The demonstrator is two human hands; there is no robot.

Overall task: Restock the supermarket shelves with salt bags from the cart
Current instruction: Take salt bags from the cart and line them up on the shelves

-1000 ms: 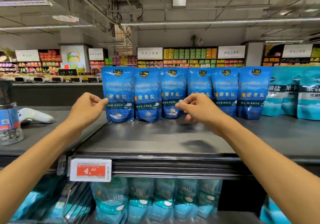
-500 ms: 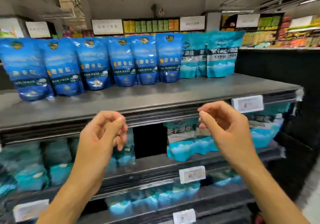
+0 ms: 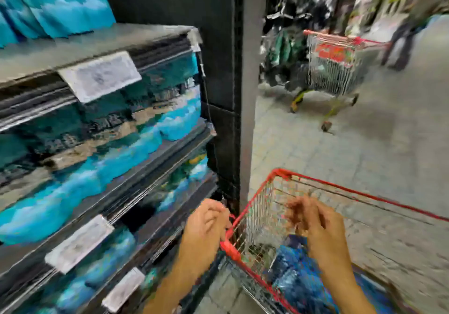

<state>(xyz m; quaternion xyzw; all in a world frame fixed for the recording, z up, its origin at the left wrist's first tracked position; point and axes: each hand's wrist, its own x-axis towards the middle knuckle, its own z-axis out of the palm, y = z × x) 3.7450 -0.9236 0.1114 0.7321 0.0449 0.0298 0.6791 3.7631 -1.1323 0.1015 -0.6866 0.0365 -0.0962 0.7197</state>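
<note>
Two bare hands over red wire cart (image 3: 359, 193): left hand (image 3: 206, 226) at cart's near rim, fingers curled, grip unclear; right hand (image 3: 315, 226) above dark-blue salt bags (image 3: 298, 279) in basket, fingers loosely curled, holding nothing. Teal bags (image 3: 73, 9) on shelves (image 3: 97, 43) at left.

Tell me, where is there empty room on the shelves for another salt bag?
The top shelf has a bare strip in front of the turquoise bags, running to its right end. The lower shelves look packed with bags to the edge. Both hands are empty, the right hand over the blue bags in the red cart.
</note>
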